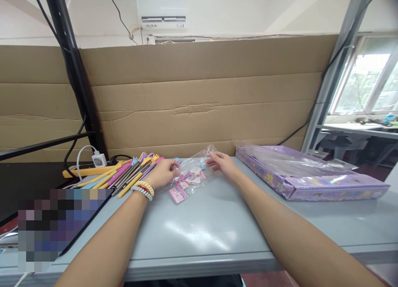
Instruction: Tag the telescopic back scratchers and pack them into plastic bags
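A crumpled clear plastic bag [195, 159] lies between my two hands on the grey table. My left hand [164, 172], with beaded bracelets at the wrist, pinches the bag's left side with curled fingers. At the bag's upper right edge, my right hand [222, 163] grips the film between thumb and fingers. Several small pink and white cards [178, 194] lie under and beside the bag; the film covers part of them. Just left of my left hand is a row of colourful pens [132, 175] with hand-shaped tops.
To the right sits a purple patterned box [336, 189] with clear plastic wrapping [286, 162] on it. A white charger [99, 159] and cables are at the left, near a black rack post [73, 71]. Cardboard [199, 92] walls off the back. A blurred-out flat item [62, 229] lies front left.
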Demonstrator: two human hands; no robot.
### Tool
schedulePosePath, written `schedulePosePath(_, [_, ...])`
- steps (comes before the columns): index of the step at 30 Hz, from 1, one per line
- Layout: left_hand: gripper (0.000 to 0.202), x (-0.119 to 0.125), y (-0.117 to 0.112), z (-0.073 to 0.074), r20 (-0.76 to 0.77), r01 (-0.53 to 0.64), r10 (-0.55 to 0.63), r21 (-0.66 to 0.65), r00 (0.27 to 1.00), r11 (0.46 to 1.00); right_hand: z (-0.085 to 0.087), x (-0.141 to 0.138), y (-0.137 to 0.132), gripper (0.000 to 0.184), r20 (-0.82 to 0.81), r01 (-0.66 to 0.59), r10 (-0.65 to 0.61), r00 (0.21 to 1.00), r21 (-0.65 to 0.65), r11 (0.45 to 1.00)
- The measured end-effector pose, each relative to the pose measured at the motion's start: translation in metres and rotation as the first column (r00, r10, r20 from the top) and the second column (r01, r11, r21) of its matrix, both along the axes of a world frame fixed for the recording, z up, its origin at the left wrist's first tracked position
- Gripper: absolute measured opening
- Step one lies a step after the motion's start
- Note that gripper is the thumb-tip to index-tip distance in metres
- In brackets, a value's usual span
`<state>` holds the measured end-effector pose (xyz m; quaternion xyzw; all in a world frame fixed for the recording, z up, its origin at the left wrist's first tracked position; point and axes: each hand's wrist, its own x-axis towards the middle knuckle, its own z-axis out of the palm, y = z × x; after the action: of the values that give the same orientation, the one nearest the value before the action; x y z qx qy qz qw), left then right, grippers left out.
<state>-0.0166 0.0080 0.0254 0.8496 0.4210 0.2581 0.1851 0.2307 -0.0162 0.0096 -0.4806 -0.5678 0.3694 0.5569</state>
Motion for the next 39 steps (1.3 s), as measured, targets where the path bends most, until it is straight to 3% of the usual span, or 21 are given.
schedulePosePath(4, [0.033,0.0,-0.005,0.005,0.069,0.056,-0.05,-0.091,0.996,0.994,-0.001,-0.005,-0.001,0.03,-0.115,0.041,-0.04,0.993,0.006,0.999])
schedulePosePath(8, [0.044,0.0,-0.01,0.009,0.07,0.045,-0.035,-0.15,0.997,0.988,-0.001,-0.007,-0.001,0.027,-0.096,0.068,-0.067,0.993,-0.002,0.998])
schedulePosePath(12, [0.029,0.001,-0.014,0.012,0.087,0.108,-0.089,-0.256,0.992,0.961,-0.001,-0.008,0.0,0.026,-0.026,0.088,-0.088,0.996,0.007,0.996])
schedulePosePath(16, [0.029,-0.001,-0.012,0.013,0.107,0.141,-0.116,-0.268,0.987,0.953,-0.003,-0.007,0.003,0.028,-0.019,0.126,-0.125,0.992,0.062,0.99])
schedulePosePath(19, [0.03,-0.006,-0.006,0.011,0.069,0.122,-0.105,-0.316,0.992,0.941,-0.004,-0.001,0.008,0.025,-0.078,0.271,-0.263,0.962,0.117,0.955])
schedulePosePath(24, [0.024,-0.014,0.002,0.008,0.049,0.062,-0.049,-0.319,0.998,0.946,0.0,0.018,0.011,0.016,-0.188,0.522,-0.497,0.847,0.119,0.845])
schedulePosePath(28, [0.028,-0.013,0.008,0.004,0.216,-0.031,0.085,-0.24,0.973,0.97,0.005,0.025,0.01,0.011,-0.249,0.616,-0.583,0.773,0.078,0.784])
schedulePosePath(31, [0.044,-0.01,0.011,0.003,0.477,-0.123,0.186,-0.161,0.859,0.979,0.009,0.024,0.007,0.019,-0.281,0.634,-0.601,0.748,0.038,0.772])
schedulePosePath(33, [0.047,-0.008,0.009,0.006,0.669,-0.073,0.193,-0.204,0.718,0.976,0.012,0.022,0.004,0.022,-0.332,0.59,-0.556,0.762,0.0,0.808])
schedulePosePath(36, [0.041,-0.01,0.0,0.016,0.861,0.246,0.152,-0.301,0.485,0.921,0.015,0.019,-0.004,0.031,-0.514,0.277,-0.263,0.816,-0.05,0.959])
schedulePosePath(37, [0.04,-0.012,-0.004,0.019,0.886,0.352,0.144,-0.318,0.441,0.88,0.016,0.019,-0.007,0.038,-0.575,0.137,-0.137,0.807,-0.042,0.99])
schedulePosePath(39, [0.039,-0.017,-0.011,0.025,0.902,0.514,0.119,-0.341,0.416,0.787,0.018,0.017,-0.012,0.048,-0.636,-0.062,0.044,0.77,-0.006,0.998])
